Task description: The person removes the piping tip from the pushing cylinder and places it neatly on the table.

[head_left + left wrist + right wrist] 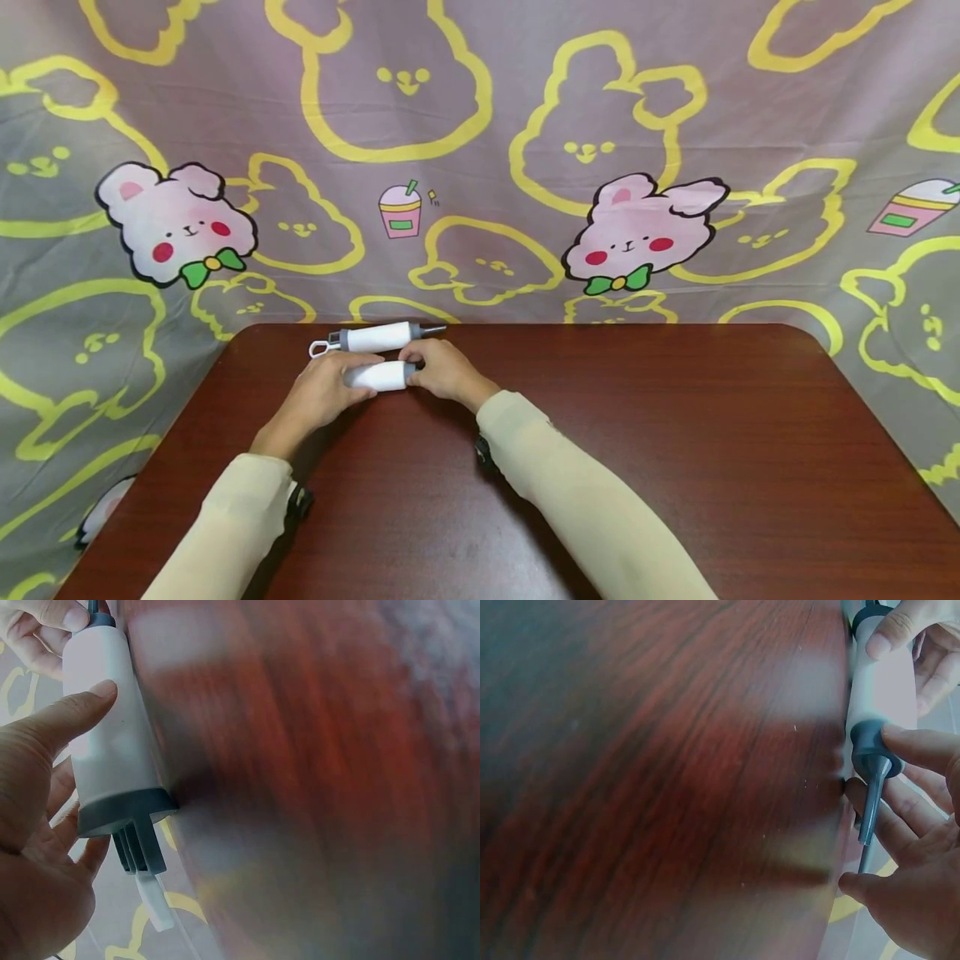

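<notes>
While both hands meet at the table's (pixel 675 433) far edge, head view shows two white syringes: one held between them (pixel 381 376), a spare syringe (pixel 375 337) lying just behind. Left hand (pixel 322 396) wraps the plunger end, right hand (pixel 444 371) the nozzle end.

Left wrist: thumb (pixel 71 716) rests on the white barrel, fingers curl behind; grey flange sits just below the thumb.

Right wrist: blurry, but fingertips (pixel 859 885) seem to pinch the thin grey nozzle.
</notes>
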`<state>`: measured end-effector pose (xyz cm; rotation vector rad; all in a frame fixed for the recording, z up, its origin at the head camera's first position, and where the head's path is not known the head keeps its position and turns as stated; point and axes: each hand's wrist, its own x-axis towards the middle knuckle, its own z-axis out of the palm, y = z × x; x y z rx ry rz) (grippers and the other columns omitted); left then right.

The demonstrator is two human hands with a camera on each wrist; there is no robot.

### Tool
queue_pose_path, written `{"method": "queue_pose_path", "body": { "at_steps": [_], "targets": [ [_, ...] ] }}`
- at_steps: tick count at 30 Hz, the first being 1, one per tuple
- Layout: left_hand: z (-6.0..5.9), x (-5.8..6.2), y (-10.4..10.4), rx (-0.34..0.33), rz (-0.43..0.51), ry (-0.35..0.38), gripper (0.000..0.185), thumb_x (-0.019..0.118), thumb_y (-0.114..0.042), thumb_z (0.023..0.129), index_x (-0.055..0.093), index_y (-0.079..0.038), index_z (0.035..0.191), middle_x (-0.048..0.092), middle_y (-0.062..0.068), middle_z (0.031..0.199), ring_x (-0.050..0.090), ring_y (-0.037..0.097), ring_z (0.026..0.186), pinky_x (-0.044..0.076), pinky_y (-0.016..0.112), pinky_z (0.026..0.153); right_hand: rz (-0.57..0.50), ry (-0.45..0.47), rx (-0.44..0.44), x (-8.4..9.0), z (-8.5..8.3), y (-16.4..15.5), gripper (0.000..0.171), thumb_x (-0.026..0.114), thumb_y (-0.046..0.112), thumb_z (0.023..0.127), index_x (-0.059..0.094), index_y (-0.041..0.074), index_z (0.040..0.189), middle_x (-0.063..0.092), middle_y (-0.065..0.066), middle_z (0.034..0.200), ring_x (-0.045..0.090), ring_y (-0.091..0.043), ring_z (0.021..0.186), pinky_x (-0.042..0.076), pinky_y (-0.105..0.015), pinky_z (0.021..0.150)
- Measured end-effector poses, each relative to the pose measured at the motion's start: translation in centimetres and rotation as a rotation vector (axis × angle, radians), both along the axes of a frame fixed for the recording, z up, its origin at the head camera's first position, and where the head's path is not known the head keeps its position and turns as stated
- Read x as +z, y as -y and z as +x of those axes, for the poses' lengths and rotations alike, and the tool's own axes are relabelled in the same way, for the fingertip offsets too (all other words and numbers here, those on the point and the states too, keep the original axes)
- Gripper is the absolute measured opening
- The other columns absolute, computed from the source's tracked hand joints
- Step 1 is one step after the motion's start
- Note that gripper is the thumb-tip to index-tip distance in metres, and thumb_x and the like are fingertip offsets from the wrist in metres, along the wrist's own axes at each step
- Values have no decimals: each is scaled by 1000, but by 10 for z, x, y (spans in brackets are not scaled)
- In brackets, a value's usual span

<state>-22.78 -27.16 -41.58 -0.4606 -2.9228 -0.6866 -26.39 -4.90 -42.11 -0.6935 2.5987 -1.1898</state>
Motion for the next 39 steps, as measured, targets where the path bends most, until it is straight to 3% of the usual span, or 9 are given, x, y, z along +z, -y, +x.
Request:
{"method": "queue_pose_path", "body": {
  "at_steps": [13, 21, 31, 39],
  "targets": [
    [5, 14, -6, -63, -24, -75, 43, 90, -11, 80, 79, -14, 121, 77, 16, 116, 69, 35, 105, 53, 54, 89, -59, -36, 14, 14, 5, -12, 25, 77, 2, 91, 75, 9, 115, 78, -9, 115, 70, -21, 107, 53, -27, 88],
    [14, 25, -14, -104, -18, -145, 44, 92, -12, 78, 79, -13, 120, 79, 11, 113, 70, 34, 102, 54, 52, 87, -117, -44, 21, 22, 16, -26, 28, 77, 2, 91, 74, 7, 119, 76, -11, 118, 71, -24, 110, 55, -35, 96],
    [27, 39, -41, -169, 55, -136, 46, 91, -11, 79, 78, -15, 123, 78, 8, 117, 71, 28, 101, 55, 48, 86, -207, -67, 12, 29, 35, -64, 31, 77, 3, 91, 74, 6, 122, 75, -11, 123, 72, -28, 114, 57, -41, 100],
    [43, 48, -70, -206, 82, -136, 47, 92, -16, 80, 77, -15, 124, 78, 3, 119, 71, 23, 106, 57, 46, 89, -209, -105, 16, 38, 57, -101, 30, 77, 3, 93, 73, 8, 123, 75, -10, 123, 73, -27, 113, 59, -43, 98]
  ]
}}
